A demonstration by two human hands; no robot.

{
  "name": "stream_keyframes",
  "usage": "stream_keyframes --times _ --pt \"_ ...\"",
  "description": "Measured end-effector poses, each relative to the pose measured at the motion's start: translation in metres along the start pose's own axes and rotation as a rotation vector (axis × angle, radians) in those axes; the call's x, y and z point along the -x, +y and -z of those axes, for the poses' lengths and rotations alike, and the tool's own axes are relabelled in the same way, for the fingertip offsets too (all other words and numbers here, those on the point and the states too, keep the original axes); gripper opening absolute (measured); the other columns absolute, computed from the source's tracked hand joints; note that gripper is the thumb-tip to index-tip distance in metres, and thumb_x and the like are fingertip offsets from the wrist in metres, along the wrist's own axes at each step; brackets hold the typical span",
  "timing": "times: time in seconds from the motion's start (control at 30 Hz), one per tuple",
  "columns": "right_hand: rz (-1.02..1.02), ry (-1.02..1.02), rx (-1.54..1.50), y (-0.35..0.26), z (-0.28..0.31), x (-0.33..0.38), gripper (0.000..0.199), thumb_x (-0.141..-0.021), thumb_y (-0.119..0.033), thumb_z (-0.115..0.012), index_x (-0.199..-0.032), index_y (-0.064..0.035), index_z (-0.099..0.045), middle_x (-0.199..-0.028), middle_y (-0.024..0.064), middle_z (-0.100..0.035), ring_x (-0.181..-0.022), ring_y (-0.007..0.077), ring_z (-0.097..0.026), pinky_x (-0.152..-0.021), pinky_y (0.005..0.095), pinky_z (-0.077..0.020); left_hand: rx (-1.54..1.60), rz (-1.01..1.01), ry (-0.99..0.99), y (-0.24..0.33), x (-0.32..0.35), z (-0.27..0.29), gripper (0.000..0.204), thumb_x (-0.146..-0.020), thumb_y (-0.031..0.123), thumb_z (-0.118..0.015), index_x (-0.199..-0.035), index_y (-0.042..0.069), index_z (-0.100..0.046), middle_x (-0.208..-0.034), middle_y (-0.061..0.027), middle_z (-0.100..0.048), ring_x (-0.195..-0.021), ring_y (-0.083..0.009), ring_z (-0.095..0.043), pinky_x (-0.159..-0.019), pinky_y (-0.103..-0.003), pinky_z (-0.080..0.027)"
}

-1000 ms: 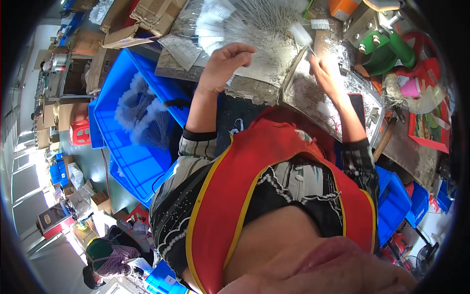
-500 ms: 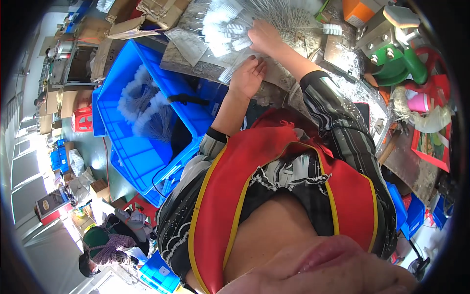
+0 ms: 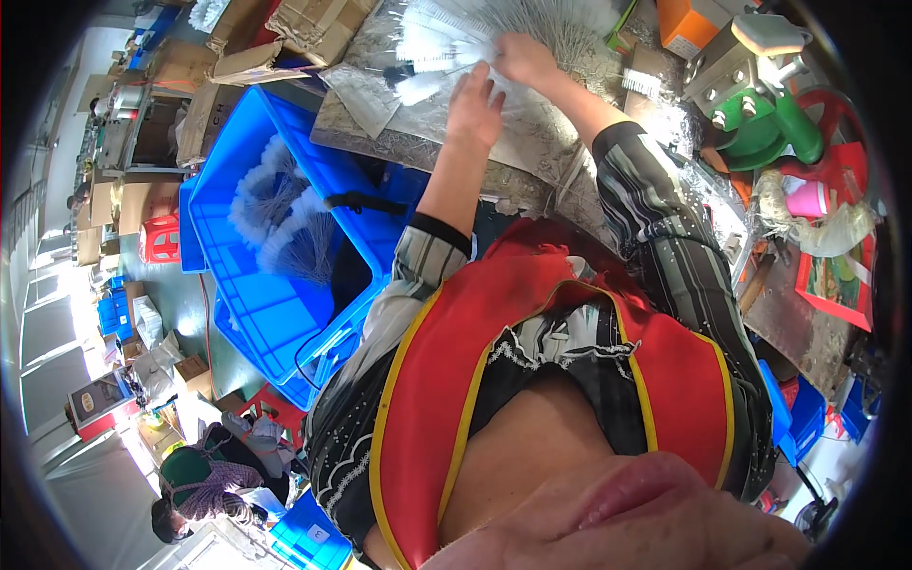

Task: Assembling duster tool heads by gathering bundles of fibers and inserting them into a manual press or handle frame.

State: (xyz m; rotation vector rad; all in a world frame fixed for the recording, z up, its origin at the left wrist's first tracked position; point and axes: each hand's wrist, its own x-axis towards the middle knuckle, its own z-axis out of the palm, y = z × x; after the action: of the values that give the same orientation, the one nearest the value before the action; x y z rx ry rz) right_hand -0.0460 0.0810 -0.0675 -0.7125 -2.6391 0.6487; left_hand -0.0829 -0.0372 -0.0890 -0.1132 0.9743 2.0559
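Observation:
A pile of white bottle brushes (image 3: pixel 432 36) with thin wire stems (image 3: pixel 546 28) lies on the worn workbench (image 3: pixel 532 147). My right hand (image 3: pixel 525 63) is closed at the near edge of the pile, its fingertips among the brushes; what they grip is partly hidden. Just left of it and nearer to me is my left hand (image 3: pixel 475 112), its fingers stretched toward the pile and slightly apart. Beyond those fingers lies a brush head (image 3: pixel 418 89). A single brush (image 3: pixel 642 83) lies apart, to the right of my right hand.
Left of the bench, a tilted blue crate (image 3: pixel 247 309) holds bundles of brushes (image 3: pixel 299 237). A green machine (image 3: pixel 774 128) stands at the right, near an orange box (image 3: pixel 689 27). Cardboard boxes (image 3: pixel 318 28) sit at the far left. Another person (image 3: pixel 204 480) works at the lower left.
My left hand has moved up and away from me, closer to the pile. My right hand has shifted slightly right. The brush head beside my left hand is no longer at the bench's near edge.

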Motion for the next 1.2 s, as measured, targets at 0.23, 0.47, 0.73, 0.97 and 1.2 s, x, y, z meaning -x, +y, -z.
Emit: stream_keyframes --times 0.23,0.47,0.73,0.97,1.2 --pt "0.283 -0.282 0.318 -0.017 0.006 0.022 0.028 -0.066 -0.033 -0.054 -0.074 -0.0067 -0.059 -0.09 0.0085 -0.054 -0.096 0.0303 -0.042 -0.08 0.0446 -0.0327 -0.088 0.011 0.17 0.02 -0.042 -0.017 0.023 -0.073 0.009 -0.058 -0.094 0.0 -0.052 -0.088 -0.0112 -0.055 -0.075 -0.0232 -0.055 -0.064 -0.036 -0.048" --pt "0.201 -0.353 -0.018 0.025 0.016 0.015 0.045 -0.063 -0.038 -0.053 -0.083 0.0027 -0.056 -0.087 0.0214 -0.054 -0.086 0.0353 -0.048 -0.078 0.0389 -0.0376 0.073 -0.165 0.121 -0.003 -0.053 -0.008 0.028 -0.072 0.003 -0.055 -0.098 -0.006 -0.046 -0.091 -0.0141 -0.052 -0.078 -0.0272 -0.055 -0.06 -0.038 -0.049" --pt "0.174 -0.615 -0.028 0.005 0.037 0.022 0.054 -0.06 -0.035 -0.052 -0.095 0.0064 -0.053 -0.086 0.0248 -0.054 -0.089 0.0335 -0.05 -0.075 0.0367 -0.0392 -0.015 0.066 0.0 -0.007 -0.049 -0.004 0.045 -0.063 -0.009 -0.057 -0.104 0.003 -0.041 -0.096 -0.0101 -0.05 -0.08 -0.0218 -0.053 -0.057 -0.033 -0.047" --pt "-0.095 -0.557 -0.394 0.023 0.045 0.024 0.086 -0.057 -0.06 -0.054 -0.12 -0.0037 -0.039 -0.121 0.0174 -0.039 -0.112 0.0269 -0.036 -0.092 0.0348 -0.0303 -0.146 -0.235 0.236 0.009 -0.009 -0.001 0.036 -0.063 -0.008 -0.057 -0.096 -0.001 -0.044 -0.087 -0.0107 -0.051 -0.069 -0.021 -0.053 -0.056 -0.033 -0.045" --pt "-0.05 -0.404 -0.477 0.046 0.033 0.013 0.049 -0.074 -0.039 -0.05 -0.109 -0.0047 -0.051 -0.107 0.0098 -0.052 -0.096 0.0191 -0.048 -0.082 0.0285 -0.0376 -0.093 -0.458 -0.126 0.03 0.045 -0.015 0.029 -0.063 -0.007 -0.057 -0.09 0.001 -0.046 -0.073 -0.0081 -0.053 -0.054 -0.0185 -0.052 -0.05 -0.029 -0.043"
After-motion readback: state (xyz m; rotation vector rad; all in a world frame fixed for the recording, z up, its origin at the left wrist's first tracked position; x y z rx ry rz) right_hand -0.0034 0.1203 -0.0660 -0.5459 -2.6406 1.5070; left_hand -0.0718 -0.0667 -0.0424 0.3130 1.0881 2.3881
